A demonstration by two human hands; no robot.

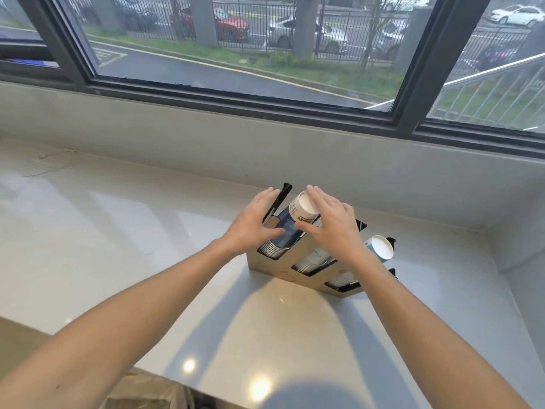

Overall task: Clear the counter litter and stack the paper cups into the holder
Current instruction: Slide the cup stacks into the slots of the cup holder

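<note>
A wooden cup holder (267,265) with three slanted slots and black rails stands on the white counter (118,246) near the back right corner. Its left slot holds a stack of paper cups (302,206), white bottoms up, blue and white sides. My left hand (253,222) lies flat against the left side of that stack, thumb on the cups, fingers spread. My right hand (330,225) rests against its right side, fingers straight, thumb touching the stack. A second stack (380,246) pokes out of the far-right slot. The middle slot shows cup rims (309,262).
A grey wall runs behind the counter below a wide dark-framed window (236,95). The wall turns a corner at right (507,246). A thin string-like scrap (50,163) lies at the far left. The counter's front edge (147,370) is near my body.
</note>
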